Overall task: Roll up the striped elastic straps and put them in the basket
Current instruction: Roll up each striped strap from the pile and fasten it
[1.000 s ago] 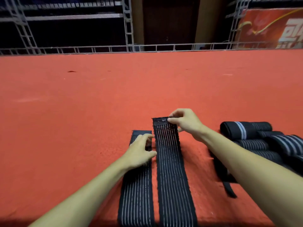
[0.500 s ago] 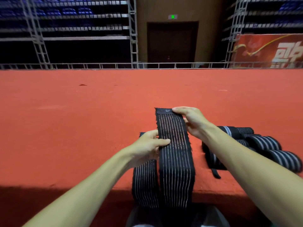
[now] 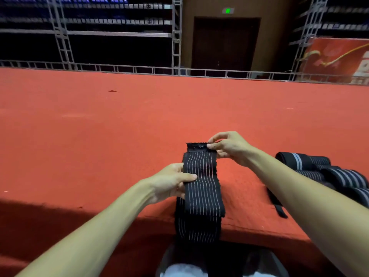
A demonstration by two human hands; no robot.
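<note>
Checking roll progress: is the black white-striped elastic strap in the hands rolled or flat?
Flat: black white-striped elastic strap hangs unrolled over the red table edge; right hand pinches its far end.

Striped strap held in both hands over red carpeted surface.

Right hand pinches the far top corner of a black strap with thin pale stripes, thumb and forefinger closed on its plain end band. Left hand grips the strap's left edge lower down, thumb lying across the striped face. Strap runs toward the viewer and hangs over the near edge of the red carpeted surface; a second striped layer shows beneath it. To the right, a cluster of rolled black striped straps lies on the carpet, partly hidden by the right forearm. Metal truss railing lines the far edge.
</note>
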